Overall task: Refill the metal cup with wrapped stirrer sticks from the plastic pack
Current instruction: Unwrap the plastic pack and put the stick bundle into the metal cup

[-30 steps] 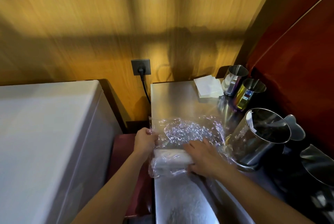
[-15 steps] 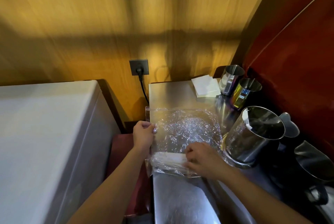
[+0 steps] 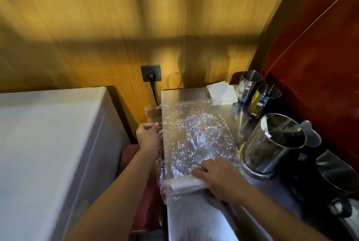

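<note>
Change in the pack: over the last second the plastic pack [image 3: 196, 139] went from a crumpled bunch between the hands to a sheet spread flat along the bench [image 3: 198, 221], reaching much farther toward the wall socket [image 3: 151, 73].
Change in the sticks: the white bundle of wrapped stirrer sticks [image 3: 184, 183] slid to the near end of the pack and looked narrower than a second earlier.
Left hand: the left hand [image 3: 148, 137] had moved up the bench's left edge; its fingers [image 3: 155, 125] were closed in a pinch on the pack's left margin, holding it taut.
Right hand: the right hand [image 3: 219, 176] lay palm down over the right part of the bundle, fingers [image 3: 200, 171] stretched flat and pressing through the film; no closed grip showed.
Meaning for the task: the pack seemed to have been smoothed so the sticks gather at one end; none looked to have left the pack, so the refill itself was not yet begun.
Look of the pack: clear, heavily wrinkled film catching bright glints; a corner hung off the bench's far left edge. Whether it was open I could not tell.
Look of the sticks: a pale, blurred roll, individual sticks not distinguishable.
Metal cup: the large metal cup [image 3: 272, 143] stood just right of the pack, mouth tilted toward the camera, apparently empty.
Other things: two smaller steel cups [image 3: 258, 95] and white paper [image 3: 221, 94] sat at the far end.
</note>
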